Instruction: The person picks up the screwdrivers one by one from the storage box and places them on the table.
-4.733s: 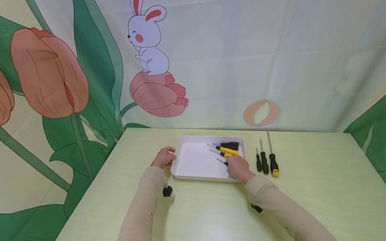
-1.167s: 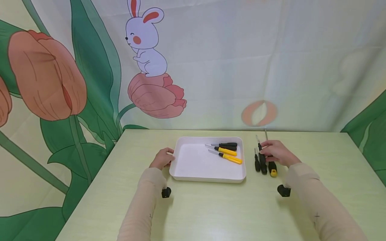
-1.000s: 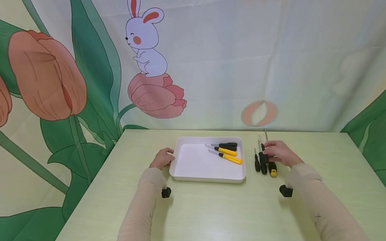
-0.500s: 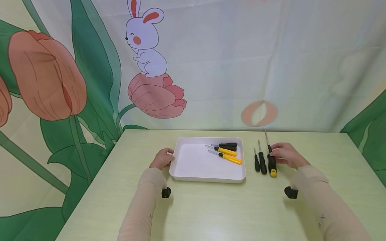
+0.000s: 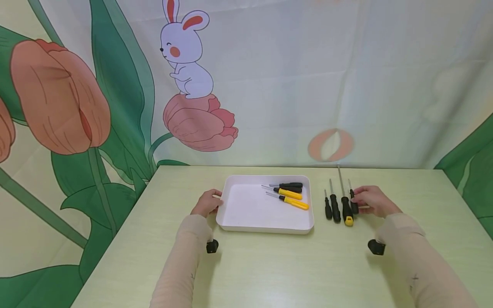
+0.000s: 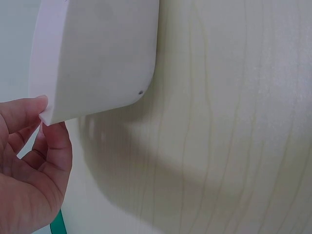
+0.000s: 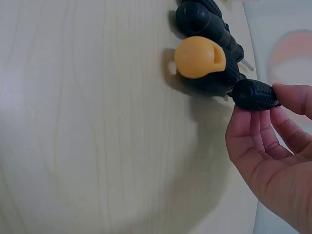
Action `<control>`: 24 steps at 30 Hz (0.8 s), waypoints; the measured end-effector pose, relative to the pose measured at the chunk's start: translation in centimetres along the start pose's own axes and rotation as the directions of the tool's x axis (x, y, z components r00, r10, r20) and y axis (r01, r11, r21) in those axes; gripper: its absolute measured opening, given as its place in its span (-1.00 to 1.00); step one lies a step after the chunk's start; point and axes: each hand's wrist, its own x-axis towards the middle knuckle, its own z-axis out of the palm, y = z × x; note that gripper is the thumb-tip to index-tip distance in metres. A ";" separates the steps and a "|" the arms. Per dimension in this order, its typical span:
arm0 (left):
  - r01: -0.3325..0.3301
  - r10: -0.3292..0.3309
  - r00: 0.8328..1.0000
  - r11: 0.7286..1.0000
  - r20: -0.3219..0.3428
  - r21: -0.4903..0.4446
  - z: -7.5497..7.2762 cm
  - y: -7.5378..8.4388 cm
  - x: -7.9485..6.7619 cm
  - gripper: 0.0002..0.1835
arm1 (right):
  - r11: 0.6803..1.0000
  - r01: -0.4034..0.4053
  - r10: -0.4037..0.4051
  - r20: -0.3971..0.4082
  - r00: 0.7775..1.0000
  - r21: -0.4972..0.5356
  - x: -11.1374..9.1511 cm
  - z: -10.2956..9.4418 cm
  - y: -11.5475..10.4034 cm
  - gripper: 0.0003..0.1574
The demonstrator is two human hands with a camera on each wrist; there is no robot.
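Note:
My right hand (image 5: pixel 372 201) pinches a small black-handled screwdriver (image 5: pixel 353 204) between thumb and fingers. In the right wrist view its ribbed handle (image 7: pixel 254 94) points toward the camera, beside a black screwdriver with a yellow end cap (image 7: pixel 200 57). That long screwdriver (image 5: pixel 346 209) lies just left of my right hand, with two black screwdrivers (image 5: pixel 335 209) further left, all tips pointing away. My left hand (image 5: pixel 208 202) pinches the left rim of a white tray (image 5: pixel 246 229); the left wrist view shows thumb and fingers on the tray's edge (image 6: pixel 48 114).
Inside the tray, two yellow-handled screwdrivers (image 5: pixel 295 202) and two black-handled ones (image 5: pixel 291 185) lie toward the right side. A printed curtain (image 5: pixel 269 85) hangs behind the far edge of the pale wooden table (image 5: pixel 269 269).
My right hand took a small black screwdriver from the tray and carried it rightward over the row to the right of the yellow-capped one. My left hand has stayed on the rim.

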 end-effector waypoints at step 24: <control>0.008 -0.008 1.000 1.000 -0.004 -0.005 0.1 0.0 0.2 -0.66 | 0.991 -0.053 0.049 -0.031 0.998 -0.126 -0.1 0.4 0.5 -0.56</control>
